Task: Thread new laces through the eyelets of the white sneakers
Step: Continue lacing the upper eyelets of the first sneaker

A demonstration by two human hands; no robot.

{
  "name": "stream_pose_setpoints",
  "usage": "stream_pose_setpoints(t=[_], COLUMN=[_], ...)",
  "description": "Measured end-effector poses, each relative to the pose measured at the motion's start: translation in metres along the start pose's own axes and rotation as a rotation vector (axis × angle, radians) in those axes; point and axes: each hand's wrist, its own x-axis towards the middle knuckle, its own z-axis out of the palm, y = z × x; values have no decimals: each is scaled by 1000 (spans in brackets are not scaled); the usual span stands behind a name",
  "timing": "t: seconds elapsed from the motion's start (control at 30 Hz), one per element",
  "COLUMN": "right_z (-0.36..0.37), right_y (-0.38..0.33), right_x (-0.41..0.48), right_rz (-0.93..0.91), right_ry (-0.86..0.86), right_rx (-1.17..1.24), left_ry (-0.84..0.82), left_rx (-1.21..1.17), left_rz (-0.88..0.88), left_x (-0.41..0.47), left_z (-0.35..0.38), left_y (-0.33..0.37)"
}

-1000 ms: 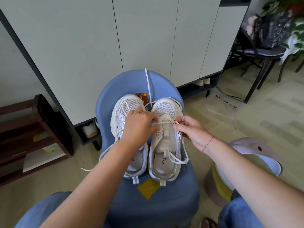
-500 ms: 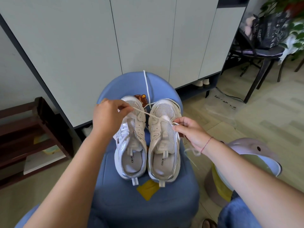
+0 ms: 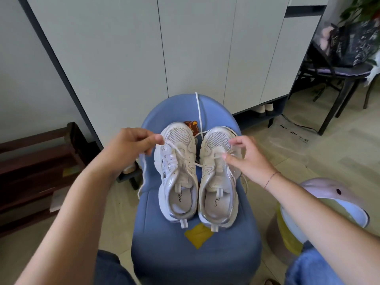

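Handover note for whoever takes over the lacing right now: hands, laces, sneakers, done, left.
Left hand: pinches a white lace, taut across the white mesh sneaker beside it.
Right hand: at the other white sneaker, by its outer eyelets; blurred, grip unclear.
Both sneakers sit side by side on the blue padded chair; a second white lace lies over its back.
Done: the held lace enters the other sneaker's inner side.
Left: remaining eyelets; likely the second lace too.
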Motion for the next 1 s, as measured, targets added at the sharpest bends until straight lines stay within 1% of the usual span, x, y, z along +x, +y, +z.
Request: stream_pose_setpoints(t=[0.03, 0.1, 0.17, 0.2, 0.27, 0.43, 0.5, 0.53, 0.6, 0.63, 0.67, 0.7, 0.73, 0.77, 0.8, 0.83, 0.9, 0.97, 1.0], right_z=[3, 16, 30, 35, 40, 32, 21, 14, -5, -13, -19, -22, -21, -17, -11, -4, 14, 32, 38], right_y=[-15, -44, -65, -71, -75, -67, -59, -54, -40, -33, -25, -19, -15, -17, -22, -30, -52, -67, -72], right_x=[-2, -9, -17, -19, -23, -33, -31, -29, -22, -17, -13, -9, -7, -8, -9, -12, -20, -28, -31], right_rz=[-93, -219, -245, -243, -219, -160, -136, -86, 85, 173, 248, 297, 302, 253, 146, 18, -187, -281, -279], right_ry=[-18, -150, -269, -281, -242, -172, -69, 18, 250, 366, 441, 464, 453, 429, 387, 317, 107, -65, -127], right_rx=[20, 129, 240, 285, 338, 347, 294, 325, 506, 552, 507, 383, 243, 128, 67, 47, 57, 82, 113], left_ry=[-49, -124, -171, -184, -197, -224, -198, -173, -112, -82, -57, -45, -48, -70, -104, -141, -217, -276, -293], left_rx=[-7, -13, -6, -19, -42, -87, -80, -87, -126, -145, -153, -151, -146, -147, -148, -139, -113, -140, -160], left_rz=[9, 23, 63, 76, 80, 49, 38, 24, -12, -15, -14, -13, -15, -16, -16, -9, 17, 36, 45], left_x=[-3, -8, -11, -14, -18, -20, -20, -20, -20, -19, -18, -17, -17, -17, -17, -17, -17, -18, -19], left_z=[9, 28, 41, 45, 49, 42, 34, 30, 18, 12, 8, 6, 7, 10, 14, 20, 32, 41, 45], left_y=[6, 14, 17, 19, 18, 12, 8, 6, 2, -1, -4, -6, -6, -6, -6, -5, -2, 3, 5])
